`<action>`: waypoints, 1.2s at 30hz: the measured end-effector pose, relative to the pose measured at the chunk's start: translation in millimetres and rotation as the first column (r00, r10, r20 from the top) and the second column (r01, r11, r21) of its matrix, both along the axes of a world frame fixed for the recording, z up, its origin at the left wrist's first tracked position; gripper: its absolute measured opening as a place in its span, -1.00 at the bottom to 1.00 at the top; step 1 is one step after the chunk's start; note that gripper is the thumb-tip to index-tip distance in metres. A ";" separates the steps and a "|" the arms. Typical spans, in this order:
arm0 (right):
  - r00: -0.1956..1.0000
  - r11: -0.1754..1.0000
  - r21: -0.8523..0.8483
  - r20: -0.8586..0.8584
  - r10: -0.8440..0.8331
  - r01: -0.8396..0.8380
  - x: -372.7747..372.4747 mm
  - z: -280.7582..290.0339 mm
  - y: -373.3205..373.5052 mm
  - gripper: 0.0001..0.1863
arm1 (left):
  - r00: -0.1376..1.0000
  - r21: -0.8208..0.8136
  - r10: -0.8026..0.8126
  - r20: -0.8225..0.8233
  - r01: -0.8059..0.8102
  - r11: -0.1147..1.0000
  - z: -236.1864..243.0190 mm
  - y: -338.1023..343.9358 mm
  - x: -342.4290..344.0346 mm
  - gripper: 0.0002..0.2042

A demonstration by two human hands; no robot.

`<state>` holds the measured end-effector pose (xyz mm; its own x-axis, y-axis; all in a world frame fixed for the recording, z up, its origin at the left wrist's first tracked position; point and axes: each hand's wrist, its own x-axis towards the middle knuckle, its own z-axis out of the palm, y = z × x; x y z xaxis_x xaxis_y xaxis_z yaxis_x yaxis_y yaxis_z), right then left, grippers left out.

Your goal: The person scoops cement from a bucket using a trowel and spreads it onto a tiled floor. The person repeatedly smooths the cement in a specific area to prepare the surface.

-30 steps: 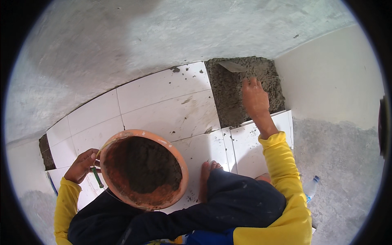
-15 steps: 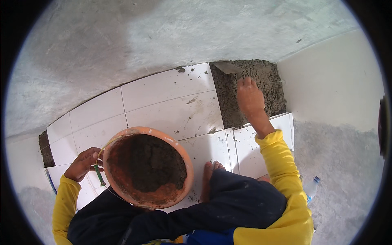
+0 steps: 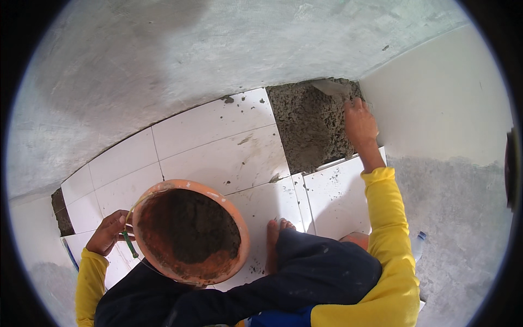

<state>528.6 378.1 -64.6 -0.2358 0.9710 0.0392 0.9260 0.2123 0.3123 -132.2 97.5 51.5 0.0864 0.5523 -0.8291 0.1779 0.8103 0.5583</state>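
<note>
My right hand (image 3: 360, 124) is closed round the handle of a trowel, whose grey blade (image 3: 330, 88) lies on a patch of wet mortar (image 3: 305, 122) in the corner by the wall. The handle itself is hidden in my fingers. On the left, my left hand (image 3: 110, 233) grips the rim and wire handle of an orange bucket (image 3: 239, 212). Dark mortar (image 3: 199, 226) fills part of the tilted bucket, which rests close to my legs. A green grip (image 3: 129, 244) hangs on its wire handle.
White tiles (image 3: 218, 144) spotted with mortar cover the floor beside the patch. Loose tiles (image 3: 343, 191) lie right of my bare foot (image 3: 274, 240). Grey walls (image 3: 234, 43) close off the far side. A plastic bottle (image 3: 418, 245) stands at the right.
My right hand and the trowel have moved right across the mortar toward the corner. The mortar now looks more spread on its left part. My left hand stays at the bucket.
</note>
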 end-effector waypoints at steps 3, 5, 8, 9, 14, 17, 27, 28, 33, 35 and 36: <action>0.998 0.997 -0.036 -0.013 -0.068 0.068 32.2 -4.4 5.7 -0.70 | 1.000 -0.010 0.008 -0.001 -0.008 1.000 1.4 3.6 8.1 -0.40; 0.994 0.991 -0.067 0.006 -0.113 0.113 36.0 -0.2 3.8 -0.71 | 1.000 -0.008 0.028 0.001 -0.028 1.000 4.1 4.4 9.6 -0.41; 0.989 0.990 -0.026 -0.032 -0.143 0.142 51.0 2.3 7.0 -0.71 | 0.999 -0.009 0.047 0.012 -0.046 0.999 1.8 1.6 12.5 -0.43; 0.989 0.990 -0.023 -0.056 -0.137 0.136 56.4 0.1 11.0 -0.71 | 0.999 -0.020 0.043 0.002 -0.043 0.999 3.7 3.1 14.0 -0.43; 0.988 0.986 -0.084 -0.034 -0.148 0.145 83.2 -8.5 17.0 -0.69 | 0.999 -0.007 0.041 -0.007 -0.041 0.999 5.9 5.3 24.0 -0.44; 0.888 0.948 -0.055 -0.335 -0.315 0.315 80.7 -21.2 -17.8 -0.61 | 0.999 0.025 0.041 -0.014 -0.040 0.999 9.3 10.6 25.0 -0.44; -0.256 0.610 -0.753 -0.557 -0.790 -0.247 -113.2 -20.9 -65.8 -0.61 | 0.998 0.013 -0.013 -0.059 0.014 1.000 2.2 7.7 21.9 -0.46; -0.231 0.598 -0.756 -0.553 -0.801 -0.265 -114.6 -23.5 -64.0 -0.61 | 0.999 0.016 0.002 -0.050 -0.002 1.000 2.5 6.9 23.8 -0.45; -0.503 0.644 -0.731 -0.480 -0.719 -0.224 -69.0 -36.0 -59.1 -0.59 | 0.999 0.044 -0.007 -0.039 0.008 0.999 3.6 7.8 23.5 -0.40; -0.551 0.603 -0.722 -0.367 -0.750 -0.340 -59.4 -37.4 -53.8 -0.58 | 0.999 0.042 -0.011 -0.035 0.012 0.999 2.8 6.4 22.6 -0.41; -0.518 0.549 -0.728 -0.309 -0.798 -0.411 -57.3 -39.5 -50.0 -0.58 | 0.999 0.039 -0.019 -0.035 0.020 0.999 2.7 6.9 20.9 -0.41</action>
